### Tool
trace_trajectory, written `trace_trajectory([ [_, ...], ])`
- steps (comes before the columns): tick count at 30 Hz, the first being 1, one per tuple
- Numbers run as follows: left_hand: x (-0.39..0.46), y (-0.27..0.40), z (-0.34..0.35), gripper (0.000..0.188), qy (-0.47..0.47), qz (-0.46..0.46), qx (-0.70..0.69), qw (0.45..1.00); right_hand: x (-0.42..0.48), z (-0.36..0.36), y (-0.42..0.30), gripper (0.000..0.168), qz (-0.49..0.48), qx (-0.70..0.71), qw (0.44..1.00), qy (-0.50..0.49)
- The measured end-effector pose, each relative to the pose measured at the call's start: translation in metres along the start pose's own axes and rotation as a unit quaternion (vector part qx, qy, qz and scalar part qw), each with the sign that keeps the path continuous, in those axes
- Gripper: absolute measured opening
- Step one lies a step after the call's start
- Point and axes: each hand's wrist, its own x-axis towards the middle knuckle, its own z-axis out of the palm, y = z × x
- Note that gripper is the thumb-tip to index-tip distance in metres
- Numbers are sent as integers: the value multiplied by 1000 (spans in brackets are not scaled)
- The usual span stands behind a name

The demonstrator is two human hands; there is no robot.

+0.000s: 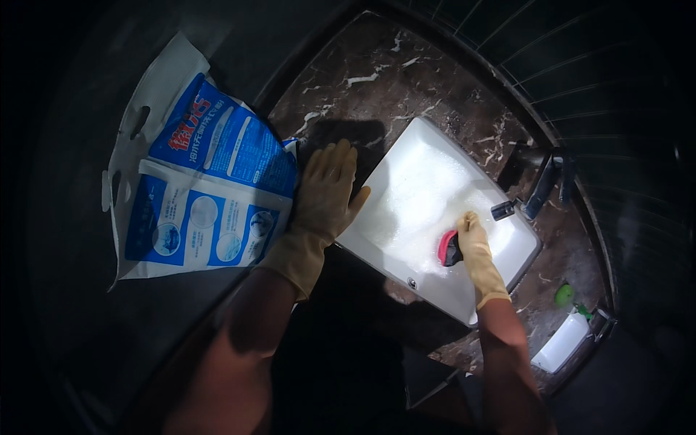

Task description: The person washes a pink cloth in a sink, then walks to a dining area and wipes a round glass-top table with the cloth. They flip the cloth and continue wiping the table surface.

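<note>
My left hand (329, 190), in a pale yellow rubber glove, is spread flat at the left rim of a white washbasin (375, 247). Its thumb stands apart, and nothing shows in its grasp. Against its outer side leans a large blue and white printed plastic bag (217, 179) with cut-out handle holes; whether the hand presses on it, I cannot tell. Inside the basin, my right hand (472, 231), gloved alike, grips a pink and black cloth item (449, 249). Thick white foam (418, 190) surrounds this item and fills much of the basin.
A dark faucet (522, 201) reaches over the basin's right rim. The basin sits in a brown marbled countertop (375, 70) with a raised dark edge. Near the lower right corner are a white pump bottle (563, 342) and a small green object (564, 294).
</note>
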Motion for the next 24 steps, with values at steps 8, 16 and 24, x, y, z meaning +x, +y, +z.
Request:
trace_trajectory([
  [8, -9, -5, -6, 68, 3, 3, -6, 1000, -81, 33, -10, 32, -228, -342, 911, 39],
  [16, -4, -1, -2, 70, 12, -3, 5, 1000, -24, -24, -8, 43, -82, -69, 991, -74],
  [24, -15, -12, -9, 70, 1, -2, 22, 1000, -58, 25, -38, 57, -52, -319, 939, -118],
])
